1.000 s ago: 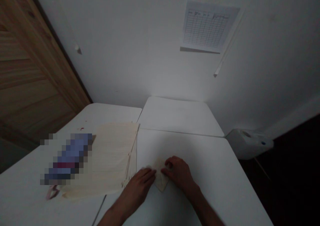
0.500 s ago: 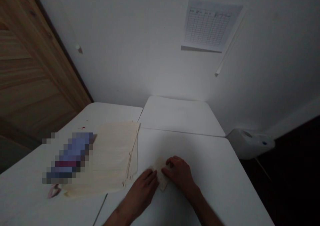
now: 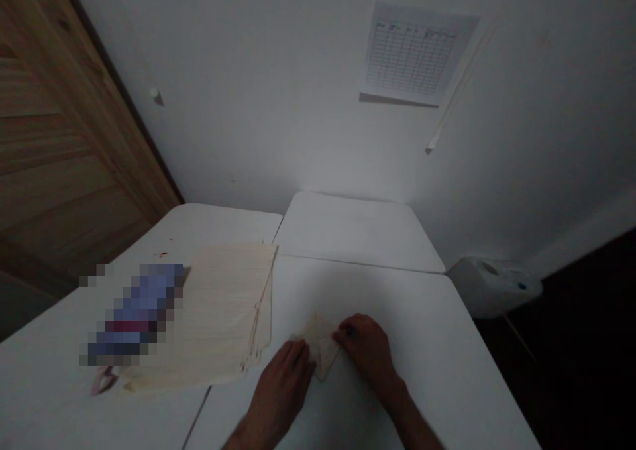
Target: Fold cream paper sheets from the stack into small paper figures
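Observation:
A small folded piece of cream paper (image 3: 322, 356) lies on the white table in front of me, with crease lines meeting near its middle. My left hand (image 3: 284, 380) is closed at its left edge, fingertips together on the paper. At the right corner, my right hand (image 3: 366, 347) pinches the edge between thumb and curled fingers. Left of my hands lies a stack of large thin cream sheets (image 3: 223, 311), its edges uneven and slightly curled.
A blurred-out blue item (image 3: 144, 307) rests on the left of the stack, with a small pinkish object (image 3: 104, 380) below it. White table panels (image 3: 362, 231) meet at seams. A whitish plastic container (image 3: 497, 287) stands beyond the right edge. A printed chart (image 3: 415, 56) hangs on the wall.
My right hand has shifted slightly right and its fingers now pinch the paper's right corner. More of the folded paper shows between the hands, spread wider. The left hand has barely moved.

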A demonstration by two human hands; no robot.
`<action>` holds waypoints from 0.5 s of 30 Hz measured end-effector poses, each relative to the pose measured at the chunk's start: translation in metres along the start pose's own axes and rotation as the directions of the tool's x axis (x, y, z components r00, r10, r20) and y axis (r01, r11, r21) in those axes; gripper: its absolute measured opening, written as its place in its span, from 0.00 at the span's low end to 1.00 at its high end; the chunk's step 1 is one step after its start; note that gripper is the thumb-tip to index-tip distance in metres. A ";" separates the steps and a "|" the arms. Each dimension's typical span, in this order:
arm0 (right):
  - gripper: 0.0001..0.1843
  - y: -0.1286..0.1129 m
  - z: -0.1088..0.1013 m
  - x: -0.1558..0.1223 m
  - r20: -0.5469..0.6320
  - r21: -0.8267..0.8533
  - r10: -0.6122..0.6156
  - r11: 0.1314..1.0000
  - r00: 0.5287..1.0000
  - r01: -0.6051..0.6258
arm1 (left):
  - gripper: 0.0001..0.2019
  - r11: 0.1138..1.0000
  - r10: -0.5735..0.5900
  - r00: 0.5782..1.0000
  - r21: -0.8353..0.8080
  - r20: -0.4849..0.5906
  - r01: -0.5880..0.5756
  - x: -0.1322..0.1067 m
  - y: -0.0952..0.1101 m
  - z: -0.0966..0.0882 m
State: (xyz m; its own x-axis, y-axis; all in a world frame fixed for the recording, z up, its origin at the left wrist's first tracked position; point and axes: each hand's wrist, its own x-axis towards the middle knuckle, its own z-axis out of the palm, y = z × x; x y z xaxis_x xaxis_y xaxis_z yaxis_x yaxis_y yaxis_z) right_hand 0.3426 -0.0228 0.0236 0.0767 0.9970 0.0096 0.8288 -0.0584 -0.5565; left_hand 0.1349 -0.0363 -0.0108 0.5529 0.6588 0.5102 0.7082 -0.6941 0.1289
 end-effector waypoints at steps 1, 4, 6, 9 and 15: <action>0.05 0.002 -0.001 0.000 -0.001 0.001 -0.001 1.000 1.000 0.001 | 0.11 1.000 -0.012 1.000 0.001 0.000 0.012 0.000 0.000 -0.001; 0.06 0.007 -0.003 -0.002 -0.012 0.004 0.001 1.000 1.000 -0.001 | 0.11 0.999 -0.050 0.999 -0.004 0.009 0.050 0.000 0.001 -0.001; 0.07 0.009 -0.004 -0.003 -0.022 0.012 0.000 1.000 1.000 0.000 | 0.11 0.998 -0.064 0.998 -0.011 0.013 0.064 0.000 0.002 -0.001; 0.07 0.010 -0.003 -0.004 -0.042 0.039 -0.008 0.999 0.999 0.010 | 0.11 0.997 -0.080 0.997 -0.013 0.000 0.080 0.002 0.004 -0.002; 0.06 0.011 0.001 -0.006 -0.058 0.046 -0.007 0.999 0.998 0.010 | 0.15 0.991 -0.124 0.992 0.040 0.005 0.124 0.014 0.010 0.001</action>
State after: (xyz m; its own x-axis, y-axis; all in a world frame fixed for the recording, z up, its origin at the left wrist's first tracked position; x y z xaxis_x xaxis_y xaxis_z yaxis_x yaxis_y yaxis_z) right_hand 0.3502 -0.0290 0.0164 0.1029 0.9928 0.0616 0.8029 -0.0464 -0.5943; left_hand 0.1501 -0.0335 -0.0027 0.4626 0.7415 0.4859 0.7884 -0.5947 0.1571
